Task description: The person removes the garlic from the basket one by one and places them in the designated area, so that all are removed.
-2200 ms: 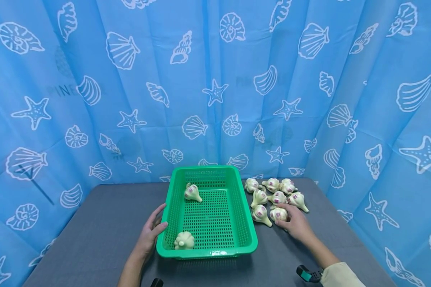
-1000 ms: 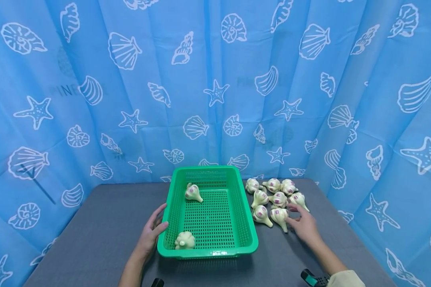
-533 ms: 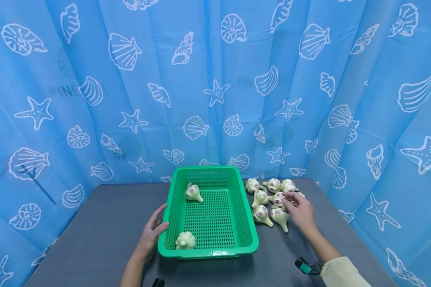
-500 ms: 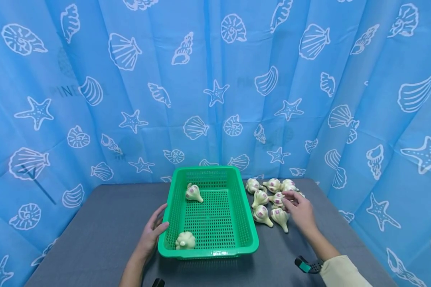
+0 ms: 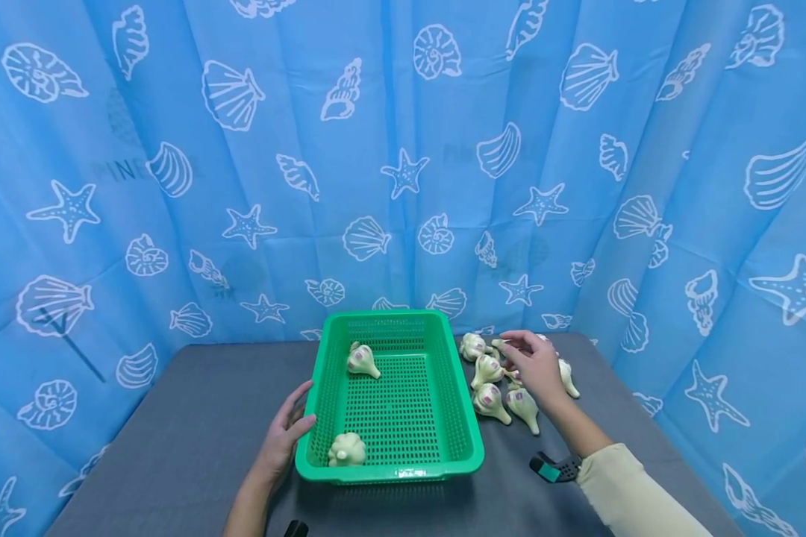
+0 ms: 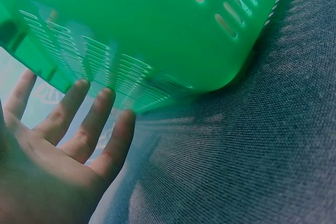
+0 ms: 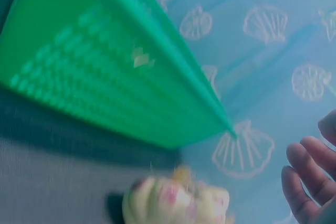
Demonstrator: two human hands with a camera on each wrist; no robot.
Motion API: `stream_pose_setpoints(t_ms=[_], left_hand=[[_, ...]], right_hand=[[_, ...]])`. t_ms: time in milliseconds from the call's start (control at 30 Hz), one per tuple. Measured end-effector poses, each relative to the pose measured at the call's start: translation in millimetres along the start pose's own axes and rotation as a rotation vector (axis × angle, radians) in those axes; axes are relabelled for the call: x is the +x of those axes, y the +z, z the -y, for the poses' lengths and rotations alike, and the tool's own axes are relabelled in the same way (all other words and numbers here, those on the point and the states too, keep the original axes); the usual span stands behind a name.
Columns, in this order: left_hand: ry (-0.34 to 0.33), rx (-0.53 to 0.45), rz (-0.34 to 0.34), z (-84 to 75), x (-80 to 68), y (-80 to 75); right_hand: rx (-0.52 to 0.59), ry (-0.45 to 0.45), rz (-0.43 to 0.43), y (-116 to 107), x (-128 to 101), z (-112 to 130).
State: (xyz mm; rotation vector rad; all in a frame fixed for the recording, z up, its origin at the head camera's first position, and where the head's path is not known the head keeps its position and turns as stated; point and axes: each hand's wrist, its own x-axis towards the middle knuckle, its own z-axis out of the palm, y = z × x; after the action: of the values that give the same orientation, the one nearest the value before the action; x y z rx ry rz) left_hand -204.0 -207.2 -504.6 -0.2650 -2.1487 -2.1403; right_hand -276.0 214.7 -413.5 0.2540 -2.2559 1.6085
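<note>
A green plastic basket (image 5: 389,473) stands on the grey cloth, holding two garlic bulbs, one (image 5: 361,361) at the back left and one (image 5: 346,450) at the front left. My left hand (image 5: 278,440) rests against the basket's left side, fingers spread and fairly straight in the left wrist view, thumb tip at the rim. My right hand (image 5: 533,365) hovers over a cluster of garlic bulbs (image 5: 489,401) right of the basket, partly hiding the back ones. Its fingers (image 7: 302,169) are loosely bent, with nothing seen between them in the right wrist view.
The grey-covered table (image 5: 208,418) extends left of the basket and in front of the bulbs. A blue curtain (image 5: 403,209) with white shell prints hangs behind and at both sides. A black strap with a teal patch (image 5: 552,470) hangs by the right wrist.
The right hand turned the front bulb so its stem points toward me and released it, then moved back and left over the rear bulbs. The left hand and basket stayed put.
</note>
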Motion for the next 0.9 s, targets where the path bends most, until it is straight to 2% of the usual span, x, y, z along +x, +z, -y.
stream_pose_setpoints(t_ms=[167,333,700,900], left_hand=[[-0.005,-0.006,0.001,-0.9,1.0,1.0],[-0.004,-0.004,-0.001,-1.5,1.5,1.0],[-0.009,0.008,-0.016,-0.9,0.4,2.0],[-0.001,-0.002,-0.005,-1.8,-0.8,1.1]], right_hand=[[0.118,0.019,0.084,11.8,0.5,20.2],[0.147,0.009,0.239,26.2,2.5,37.3],[-0.018,-0.041,0.586,71.2,8.6,61.7],[-0.048,-0.024,0.682,98.8,13.4,68.3]])
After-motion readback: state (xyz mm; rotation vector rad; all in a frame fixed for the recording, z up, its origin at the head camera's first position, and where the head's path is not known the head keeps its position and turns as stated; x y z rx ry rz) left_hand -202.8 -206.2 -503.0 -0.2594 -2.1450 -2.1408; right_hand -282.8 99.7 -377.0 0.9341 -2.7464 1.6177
